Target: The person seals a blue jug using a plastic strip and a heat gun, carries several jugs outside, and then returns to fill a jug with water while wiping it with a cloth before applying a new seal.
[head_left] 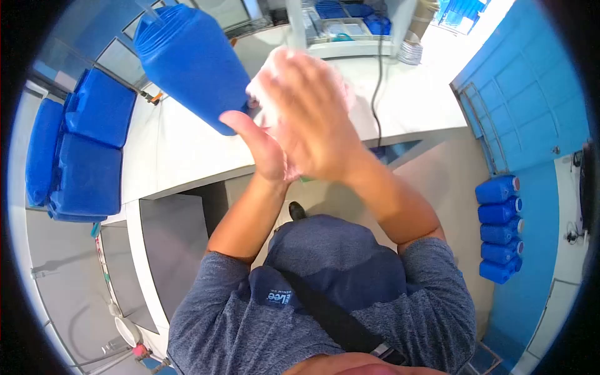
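A crumpled pale pink cloth (340,81) is between my two hands, above the front of the white counter. My left hand (265,150) supports the cloth from below and behind, its thumb sticking out to the left and its fingers hidden. Flat on top of the cloth lies my right hand (319,119), with fingers stretched out and slightly blurred by motion. Just left of my hands, a large blue plastic jerrycan (194,69) stands on the counter.
The white counter (181,150) spans the front. Several blue jerrycans (90,147) stack at left, and several smaller blue containers (498,234) line the blue wall at right. A dark cable (377,94) hangs over the counter edge. Stacked cups (410,51) stand at the back right.
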A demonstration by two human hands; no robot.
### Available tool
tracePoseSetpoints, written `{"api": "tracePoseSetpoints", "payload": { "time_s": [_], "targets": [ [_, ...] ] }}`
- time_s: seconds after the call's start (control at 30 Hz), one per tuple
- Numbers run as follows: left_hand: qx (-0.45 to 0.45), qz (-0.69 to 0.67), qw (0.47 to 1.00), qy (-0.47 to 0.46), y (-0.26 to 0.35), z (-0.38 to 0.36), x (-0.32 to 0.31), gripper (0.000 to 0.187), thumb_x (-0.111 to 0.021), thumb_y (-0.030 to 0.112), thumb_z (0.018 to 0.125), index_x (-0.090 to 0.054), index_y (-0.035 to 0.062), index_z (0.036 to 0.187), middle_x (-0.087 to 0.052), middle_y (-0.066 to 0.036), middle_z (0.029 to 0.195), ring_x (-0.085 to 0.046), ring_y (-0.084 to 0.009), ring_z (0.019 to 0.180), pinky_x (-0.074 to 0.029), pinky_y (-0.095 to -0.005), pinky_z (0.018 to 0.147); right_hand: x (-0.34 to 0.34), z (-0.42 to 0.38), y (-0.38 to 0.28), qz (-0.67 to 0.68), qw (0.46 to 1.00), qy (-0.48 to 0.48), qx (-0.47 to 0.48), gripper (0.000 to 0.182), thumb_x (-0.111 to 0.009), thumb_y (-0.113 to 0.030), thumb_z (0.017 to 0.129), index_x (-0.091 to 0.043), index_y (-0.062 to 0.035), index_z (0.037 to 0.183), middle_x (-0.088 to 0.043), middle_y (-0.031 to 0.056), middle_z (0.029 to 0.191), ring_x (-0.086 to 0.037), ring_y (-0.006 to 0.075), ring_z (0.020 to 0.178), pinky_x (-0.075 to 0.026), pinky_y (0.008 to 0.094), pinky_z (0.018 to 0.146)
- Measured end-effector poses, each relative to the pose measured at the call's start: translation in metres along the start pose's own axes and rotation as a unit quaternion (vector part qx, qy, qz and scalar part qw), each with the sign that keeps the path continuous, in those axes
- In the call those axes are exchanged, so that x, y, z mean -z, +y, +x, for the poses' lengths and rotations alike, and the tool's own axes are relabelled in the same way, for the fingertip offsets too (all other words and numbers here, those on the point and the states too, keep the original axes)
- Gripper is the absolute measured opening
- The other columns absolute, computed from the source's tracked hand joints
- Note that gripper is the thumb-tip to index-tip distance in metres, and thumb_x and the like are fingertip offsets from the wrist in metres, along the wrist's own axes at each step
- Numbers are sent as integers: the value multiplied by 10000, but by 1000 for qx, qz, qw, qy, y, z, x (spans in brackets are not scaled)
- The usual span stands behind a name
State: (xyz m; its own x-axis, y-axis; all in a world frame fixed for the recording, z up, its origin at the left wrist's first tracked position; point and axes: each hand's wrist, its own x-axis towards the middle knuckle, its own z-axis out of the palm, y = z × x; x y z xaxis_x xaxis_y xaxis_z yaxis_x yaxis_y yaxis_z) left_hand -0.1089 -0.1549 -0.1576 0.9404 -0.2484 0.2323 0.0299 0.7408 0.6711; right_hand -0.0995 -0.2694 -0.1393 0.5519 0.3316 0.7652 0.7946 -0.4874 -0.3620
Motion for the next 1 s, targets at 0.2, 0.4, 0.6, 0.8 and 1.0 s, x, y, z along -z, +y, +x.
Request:
{"api": "tracePoseSetpoints", "payload": {
  "time_s": [0.2,0.4,0.6,0.8,1.0],
  "targets": [
    [-69,94,993,13,48,14,64,915,-838,362,794,-353,7,1485,-501,-126,1440,-527,-221,1291,-433,-359,1073,-63,11,25,53,991,111,-56,564,-477,-311,1019,-387,16,1470,-241,261,1579,-253,464,1448,-200,527,1179],
    [2,215,973,-84,68,33,71,734,-864,211,795,-489,-30,1378,-609,-87,1285,-582,-176,1173,-452,-336,1020,-65,39,67,327,902,109,-262,276,-501,-151,976,-608,8,1175,-689,158,1028,-659,336,954,-515,392,837],
    [60,396,914,-67,60,59,76,988,-600,715,795,-350,40,1471,-440,-77,1456,-442,-188,1326,-340,-366,1130,-50,81,62,47,996,3,78,161,-648,-261,829,-682,-108,868,-647,65,902,-610,317,868,-498,403,780],
    [-198,178,963,38,35,77,40,1165,-354,927,711,-397,11,1430,-483,-98,1405,-476,-160,1273,-383,-354,1098,-54,109,88,127,980,81,131,394,-587,-301,917,-627,-58,1224,-616,168,1226,-575,388,1106,-420,476,1008],
    [-146,42,988,12,52,89,56,1347,-171,976,633,-283,-37,1513,-408,-173,1522,-422,-280,1391,-344,-420,1150,-80,55,63,89,995,20,47,730,-425,-429,1021,-262,78,1520,-192,344,1577,-179,557,1451,-142,628,1165]
  ]
}}
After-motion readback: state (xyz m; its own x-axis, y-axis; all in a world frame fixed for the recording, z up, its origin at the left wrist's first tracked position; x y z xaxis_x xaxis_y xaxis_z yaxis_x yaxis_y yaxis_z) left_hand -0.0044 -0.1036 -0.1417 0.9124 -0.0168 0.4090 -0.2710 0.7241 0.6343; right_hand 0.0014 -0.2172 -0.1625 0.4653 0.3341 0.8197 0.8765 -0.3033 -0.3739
